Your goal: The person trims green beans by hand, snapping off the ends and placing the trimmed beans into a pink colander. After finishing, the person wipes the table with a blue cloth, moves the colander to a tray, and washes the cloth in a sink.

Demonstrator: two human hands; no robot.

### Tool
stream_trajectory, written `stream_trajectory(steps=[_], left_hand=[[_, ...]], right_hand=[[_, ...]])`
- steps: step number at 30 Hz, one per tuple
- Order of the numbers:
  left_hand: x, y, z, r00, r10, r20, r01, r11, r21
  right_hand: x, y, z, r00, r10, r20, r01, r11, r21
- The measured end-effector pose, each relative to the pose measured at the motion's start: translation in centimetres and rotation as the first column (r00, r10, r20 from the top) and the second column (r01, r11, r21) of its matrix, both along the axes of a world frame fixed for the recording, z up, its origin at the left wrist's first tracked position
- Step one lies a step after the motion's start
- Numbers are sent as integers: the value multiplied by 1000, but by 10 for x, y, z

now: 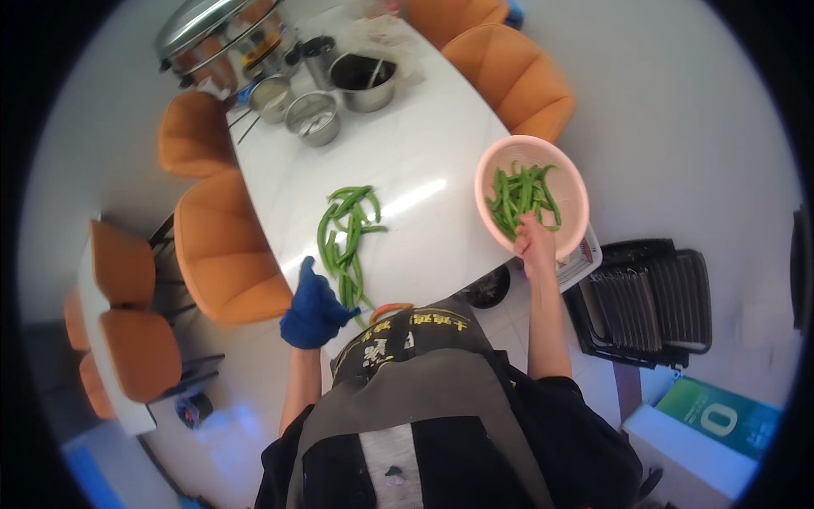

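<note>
My left hand (315, 308) wears a blue glove and hovers at the table's near left edge. Its fingers are spread, and nothing shows between them. Just to its right, a loose pile of green beans (348, 245) lies on the white tabletop (413, 165). My bare right hand (534, 240) reaches over the near rim of a pink plastic colander (575, 191) at the table's right side. Its fingers are bent together at more green beans (521, 191) inside; whether they grip any is hidden.
Steel pots (365, 89), a steel bowl (313, 124) and a large lidded steel steamer (216, 44) stand at the table's far end. Orange chairs (229, 248) flank both sides. Stacked black folding chairs (642, 299) are at right; a white basket (582, 264) sits below the colander.
</note>
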State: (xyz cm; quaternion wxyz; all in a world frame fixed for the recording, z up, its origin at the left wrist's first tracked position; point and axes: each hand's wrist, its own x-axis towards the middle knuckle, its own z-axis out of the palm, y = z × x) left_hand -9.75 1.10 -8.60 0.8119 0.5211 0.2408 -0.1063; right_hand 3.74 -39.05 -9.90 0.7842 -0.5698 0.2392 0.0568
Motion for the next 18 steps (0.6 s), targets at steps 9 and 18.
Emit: stream_trajectory(steps=[9, 18], left_hand=[[-23, 32, 7, 981, 179, 77, -137, 915, -378], [-37, 16, -8, 919, 384, 90, -356, 906, -227]], right_hand=[[-57, 167, -116, 27, 928, -371, -561, -293, -774], [-26, 152, -95, 36, 966, -255, -548, -194, -813]])
